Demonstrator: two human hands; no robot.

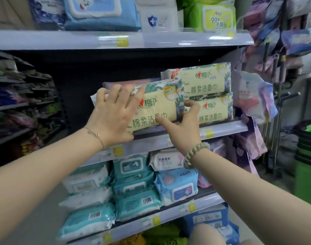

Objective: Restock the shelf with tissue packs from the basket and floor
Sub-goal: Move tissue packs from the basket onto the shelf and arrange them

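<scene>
A yellow-green tissue pack stands at the front of the middle shelf, tilted a little. My left hand lies flat on its left face with fingers spread. My right hand holds its lower right corner, thumb under the front and fingers behind the edge. Right beside it two identical tissue packs are stacked one on the other. A pinkish flat pack shows behind the held one. The left half of this shelf is dark and bare.
The upper shelf carries blue, white and green wipe packs. Lower shelves hold teal, white and light-blue wipe packs. Hanging pastel bags crowd the rack to the right. Stacked green baskets stand at the far right.
</scene>
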